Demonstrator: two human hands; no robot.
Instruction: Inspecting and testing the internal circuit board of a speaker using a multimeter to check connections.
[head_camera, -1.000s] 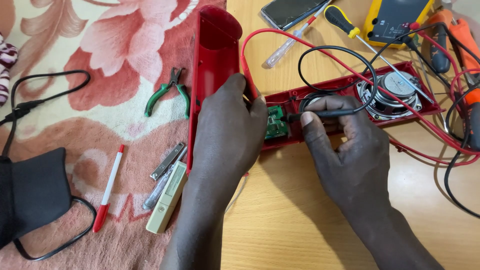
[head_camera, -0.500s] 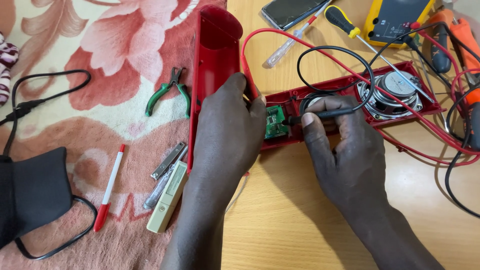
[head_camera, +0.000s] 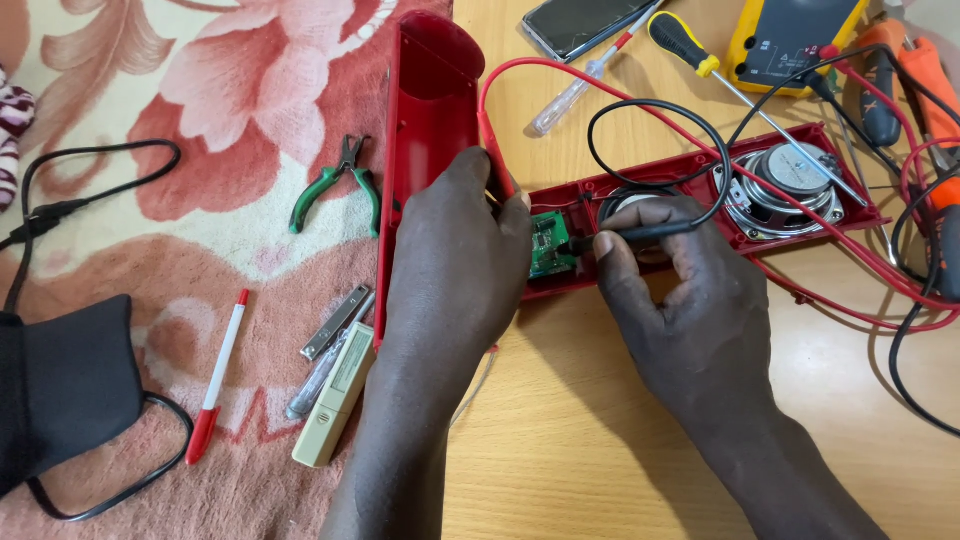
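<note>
Slim black probe (head_camera: 640, 233) on glossy green circuit board (head_camera: 547, 245)

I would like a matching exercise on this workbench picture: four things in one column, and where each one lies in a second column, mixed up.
Things:
1. green-handled pliers
2. red and white pen
3. green circuit board
4. yellow multimeter

Places:
A. inside the red speaker housing, between the two hands
B. top right of the wooden table
C. on the floral cloth, just left of the upright red cover
D. on the floral cloth, beside the black pouch

Pairs: 1-C, 2-D, 3-A, 4-B
</note>
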